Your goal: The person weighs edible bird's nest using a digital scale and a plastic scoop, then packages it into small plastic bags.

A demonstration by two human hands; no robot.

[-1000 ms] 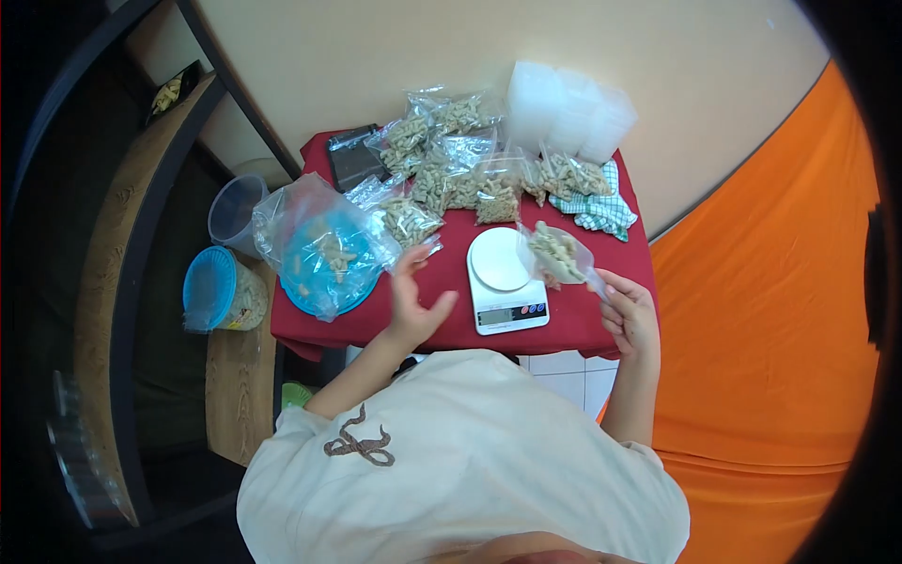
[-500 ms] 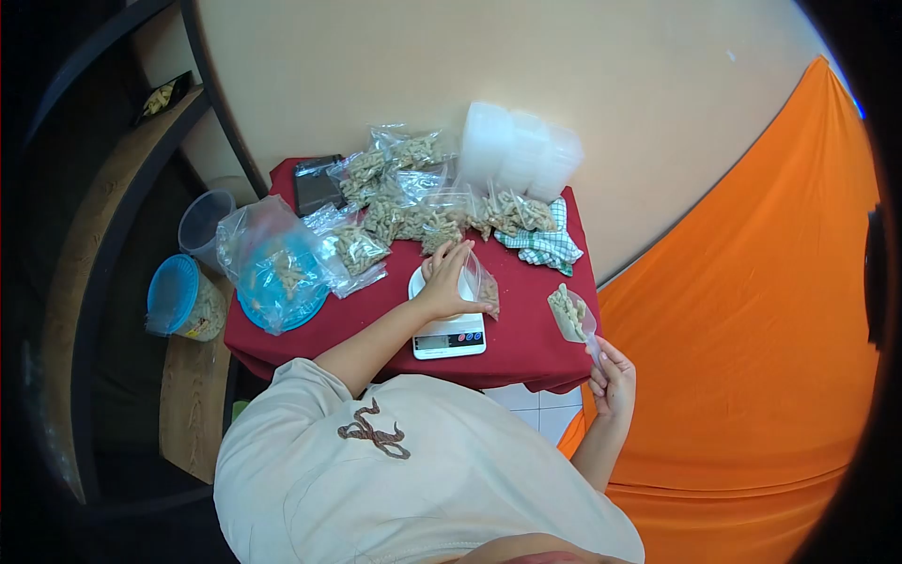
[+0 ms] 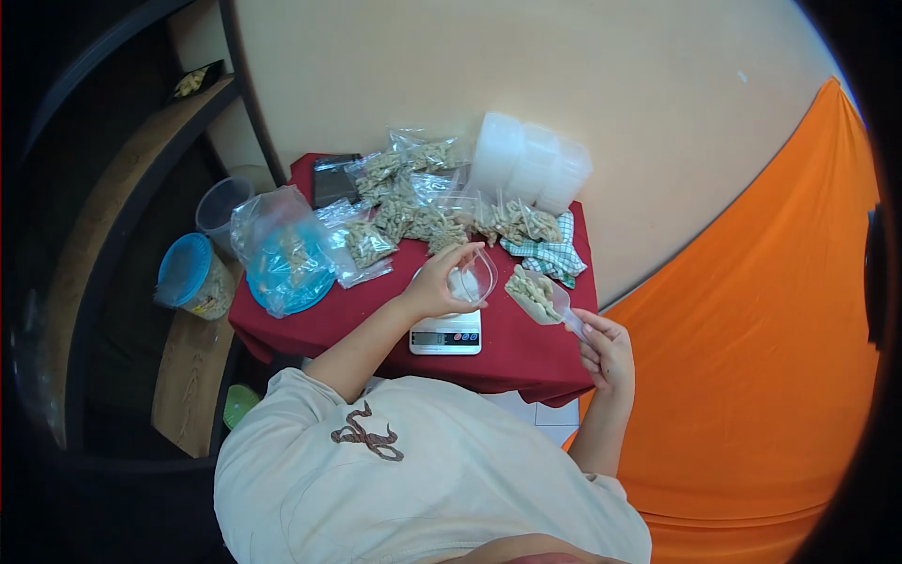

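Observation:
My left hand (image 3: 440,285) is wrapped round a clear plastic container (image 3: 477,274), held tilted over the white digital scale (image 3: 445,336) with its opening toward the right. My right hand (image 3: 606,354) grips the handle of a translucent scoop (image 3: 562,305) filled with pale, stick-like pieces (image 3: 533,291). The scoop is just right of the container, apart from it. Several clear bags of similar pieces (image 3: 404,211) lie behind the scale.
Stacked translucent containers (image 3: 521,160) stand at the back of the red-covered table (image 3: 376,329), beside a checked cloth (image 3: 550,256). On the left are a blue lid or plate (image 3: 315,299) under plastic, a blue-lidded tub (image 3: 209,291) and a wooden shelf (image 3: 188,404).
The loaded scoop has moved left and up, close to the container. My left hand has turned the container so that its opening faces the scoop. The camera view has shifted slightly.

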